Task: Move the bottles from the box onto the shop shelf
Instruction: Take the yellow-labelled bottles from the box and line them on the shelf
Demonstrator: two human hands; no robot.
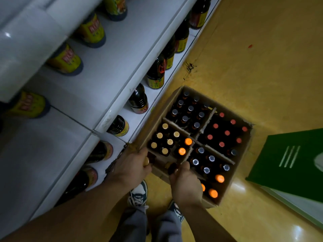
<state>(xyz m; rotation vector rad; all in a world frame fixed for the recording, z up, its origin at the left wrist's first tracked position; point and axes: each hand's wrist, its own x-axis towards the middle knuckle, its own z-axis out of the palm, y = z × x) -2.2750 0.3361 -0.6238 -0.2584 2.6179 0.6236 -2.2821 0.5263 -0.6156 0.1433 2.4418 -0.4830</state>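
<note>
Your left hand (131, 165) and right hand (186, 186) each grip a bottle (172, 168) at the box (161, 110) edge; shelf (111, 70) just left, green board (288, 172) right.

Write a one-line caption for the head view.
Left hand grips a gold-capped bottle, right hand a dark bottle, at the near edge of a divided cardboard box beside the shop shelf.

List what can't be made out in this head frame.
All in the head view:
- Left-hand bottle: mostly covered by the left hand; label unseen.
- Right-hand bottle: body hidden by the right hand.
- Box: near corner sits behind the right wrist, so the count there is unknown.
- Shelf bottles: labels blurred, unreadable.
- Green panel: cut off by the right edge; unclear what it is.
</note>
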